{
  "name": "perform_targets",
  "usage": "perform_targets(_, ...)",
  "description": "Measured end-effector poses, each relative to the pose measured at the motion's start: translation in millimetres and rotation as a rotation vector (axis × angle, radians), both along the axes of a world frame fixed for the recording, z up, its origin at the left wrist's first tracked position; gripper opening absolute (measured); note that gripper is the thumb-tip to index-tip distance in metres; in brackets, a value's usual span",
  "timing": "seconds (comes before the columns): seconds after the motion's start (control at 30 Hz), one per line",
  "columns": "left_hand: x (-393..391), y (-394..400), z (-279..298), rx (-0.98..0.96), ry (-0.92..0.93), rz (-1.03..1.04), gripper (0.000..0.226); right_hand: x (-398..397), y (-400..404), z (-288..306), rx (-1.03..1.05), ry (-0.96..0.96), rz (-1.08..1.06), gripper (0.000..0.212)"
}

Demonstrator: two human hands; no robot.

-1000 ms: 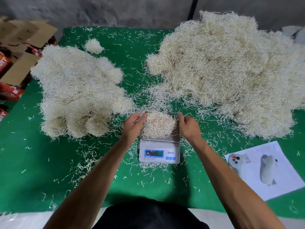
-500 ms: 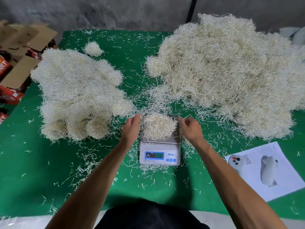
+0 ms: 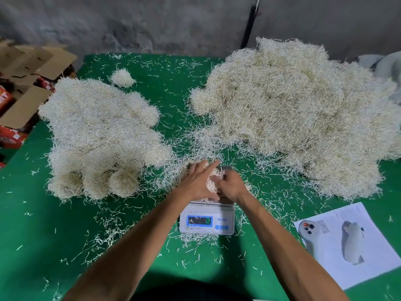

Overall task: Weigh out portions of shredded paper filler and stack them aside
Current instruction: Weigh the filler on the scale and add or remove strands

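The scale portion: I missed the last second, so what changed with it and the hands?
Both hands closed in from the sides: left hand now lies over the portion, right hand grips it. The scale and both piles stayed put.

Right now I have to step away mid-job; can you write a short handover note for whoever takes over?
Left hand and right hand: both cupped around the portion on the scale; grip unclear.
Scale sits front and centre on the green table; its reading is too blurred to tell.
Done: many weighed clumps stacked in the left pile.
Left: move this portion to that pile, then keep weighing from the big loose heap on the right.
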State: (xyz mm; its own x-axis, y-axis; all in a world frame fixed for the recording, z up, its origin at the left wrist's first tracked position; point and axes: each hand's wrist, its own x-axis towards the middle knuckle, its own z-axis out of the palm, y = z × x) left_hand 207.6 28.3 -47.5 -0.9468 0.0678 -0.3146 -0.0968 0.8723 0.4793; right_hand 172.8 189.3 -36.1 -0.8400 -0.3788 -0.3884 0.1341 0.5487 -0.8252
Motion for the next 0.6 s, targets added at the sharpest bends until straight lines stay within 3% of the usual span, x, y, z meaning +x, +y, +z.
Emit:
perform_targets(0.13, -18.2, -11.2, 12.6, 0.124, 0.089, 0.205, 0.088, -21.1, -19.8, 22.8, -0.086, 0.185, -0.004, 0.034)
perform_targets(0.2, -24.0, -16.3, 20.5, 0.167, 0.071, 0.318, 0.092, -35.7, -28.4, 29.6, -0.1, 0.239, -0.035, 0.044)
perform_targets(0.6, -54.3, -30.1, 68.3, 0.028, 0.151, 0.52, 0.052, -135.7, -117.4, 51.3, 0.012, 0.076, -0.282, 0.027)
